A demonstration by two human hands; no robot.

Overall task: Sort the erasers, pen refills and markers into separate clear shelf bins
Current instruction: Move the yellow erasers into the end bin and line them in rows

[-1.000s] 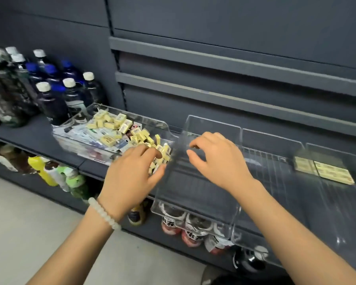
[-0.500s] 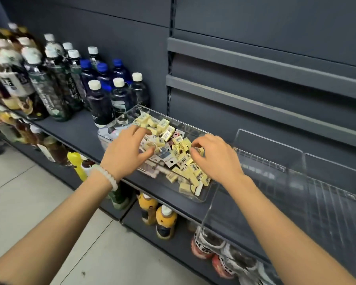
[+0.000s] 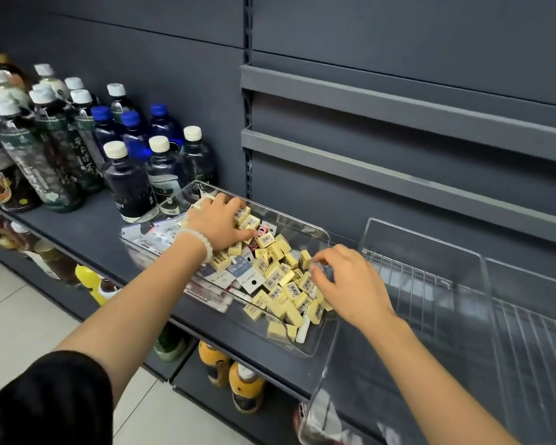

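Observation:
A clear bin (image 3: 315,231) on the shelf holds a mixed pile. Many small yellow erasers (image 3: 280,279) with barcodes fill its right half, and flat carded packets (image 3: 243,271) and white refill packs (image 3: 156,239) lie to the left and underneath. My left hand (image 3: 220,224), with a white bead bracelet on the wrist, is palm down at the far side of the pile, its fingers curled over erasers. My right hand (image 3: 350,284) hovers over the bin's right edge with its fingertips pinched together; what they hold is hidden. To the right stands an empty clear bin (image 3: 430,242).
Water and tea bottles (image 3: 126,175) stand close behind and left of the mixed bin. The lower shelf holds more bottles (image 3: 235,380). Two grey rails (image 3: 398,162) run along the back panel. Another clear bin (image 3: 533,284) sits at the far right over a wire rack.
The view has swung left, from the empty bin to the mixed bin. My left hand reached deeper into the eraser pile. My right hand came off the empty bin to the pile's right edge.

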